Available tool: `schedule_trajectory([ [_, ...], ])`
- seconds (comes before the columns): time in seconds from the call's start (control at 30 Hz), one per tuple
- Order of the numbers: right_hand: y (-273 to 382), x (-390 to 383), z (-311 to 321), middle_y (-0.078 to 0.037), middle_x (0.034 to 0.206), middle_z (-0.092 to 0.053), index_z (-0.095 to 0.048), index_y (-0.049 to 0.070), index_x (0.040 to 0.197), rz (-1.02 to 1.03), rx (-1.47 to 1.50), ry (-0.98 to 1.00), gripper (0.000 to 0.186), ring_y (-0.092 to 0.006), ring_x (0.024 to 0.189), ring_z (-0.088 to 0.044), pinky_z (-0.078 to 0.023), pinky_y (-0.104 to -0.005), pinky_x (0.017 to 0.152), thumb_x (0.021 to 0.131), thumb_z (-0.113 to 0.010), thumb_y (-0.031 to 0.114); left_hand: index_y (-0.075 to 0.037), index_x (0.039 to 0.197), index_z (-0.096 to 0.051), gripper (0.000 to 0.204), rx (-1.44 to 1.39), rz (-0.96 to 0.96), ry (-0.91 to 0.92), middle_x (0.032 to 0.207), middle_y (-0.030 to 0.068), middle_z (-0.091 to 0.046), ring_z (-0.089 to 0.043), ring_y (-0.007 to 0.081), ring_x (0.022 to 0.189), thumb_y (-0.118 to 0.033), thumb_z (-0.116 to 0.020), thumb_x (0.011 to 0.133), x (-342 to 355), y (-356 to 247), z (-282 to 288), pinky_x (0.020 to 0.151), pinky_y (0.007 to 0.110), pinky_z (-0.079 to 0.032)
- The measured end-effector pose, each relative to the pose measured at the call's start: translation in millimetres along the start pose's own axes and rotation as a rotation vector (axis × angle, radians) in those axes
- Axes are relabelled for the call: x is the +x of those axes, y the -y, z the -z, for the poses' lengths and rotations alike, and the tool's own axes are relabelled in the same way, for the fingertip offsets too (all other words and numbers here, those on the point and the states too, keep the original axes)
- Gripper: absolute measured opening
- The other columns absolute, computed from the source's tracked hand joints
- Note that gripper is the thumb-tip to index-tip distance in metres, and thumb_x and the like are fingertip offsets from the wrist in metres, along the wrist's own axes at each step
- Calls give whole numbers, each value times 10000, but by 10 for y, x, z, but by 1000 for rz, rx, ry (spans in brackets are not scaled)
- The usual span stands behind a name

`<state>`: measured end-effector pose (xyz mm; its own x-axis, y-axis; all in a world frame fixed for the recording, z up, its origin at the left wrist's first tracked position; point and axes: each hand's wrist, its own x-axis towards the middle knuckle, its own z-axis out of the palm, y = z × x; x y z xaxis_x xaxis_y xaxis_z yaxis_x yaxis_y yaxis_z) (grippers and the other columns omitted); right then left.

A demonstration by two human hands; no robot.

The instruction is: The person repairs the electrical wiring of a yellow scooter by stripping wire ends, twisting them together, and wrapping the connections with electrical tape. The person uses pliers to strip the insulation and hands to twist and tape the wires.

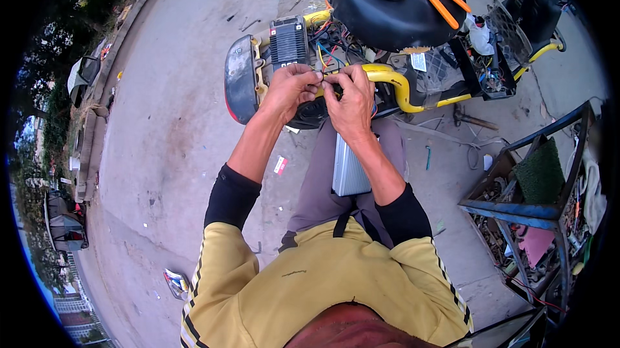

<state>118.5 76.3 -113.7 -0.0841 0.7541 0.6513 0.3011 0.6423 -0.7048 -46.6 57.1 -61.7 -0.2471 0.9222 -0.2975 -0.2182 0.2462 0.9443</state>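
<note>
Nothing can be read clearly. A white label point(418, 62) with small dark print is on the yellow-framed vehicle point(402, 93), upper right of center. Pale marks stand on the lower edge of its black finned box point(287, 41), top center. Small dark lettering crosses the yellow shirt point(323, 257), bottom center. A red-and-white card point(280, 165), left of center, bears tiny print.
</note>
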Motion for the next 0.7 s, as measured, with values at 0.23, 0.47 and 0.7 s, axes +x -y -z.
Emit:
schedule_trajectory([
  [0.23,-4,-17,-6,-87,1062,-639,-765,80,976,-5,-1,13,128,-300,1061,-636,-424,-464,913,875,-827,130,-22,1073,-652,209,163,75,4,889,49,-729,-682,106,702,-74,-821,963,-12,-103,-15,576,228,-562],
  [0.47,32,-21,-34,-89,1071,-643,-764,75,984,-51,0,-17,131,-299,1072,-639,-425,-458,928,883,-826,131,-34,1008,-691,184,375,82,-51,841,10,-687,-591,72,626,-150,-833,999,-104,-177,0,523,221,-453],
  [0.7,21,-41,-31,-80,1056,-645,-767,72,994,-38,-14,-13,142,-293,1058,-642,-428,-457,933,880,-835,125,20,1010,-781,174,378,-121,-80,752,-12,-641,-527,66,604,-150,-817,1008,-297,-150,-19,510,259,-344],
])
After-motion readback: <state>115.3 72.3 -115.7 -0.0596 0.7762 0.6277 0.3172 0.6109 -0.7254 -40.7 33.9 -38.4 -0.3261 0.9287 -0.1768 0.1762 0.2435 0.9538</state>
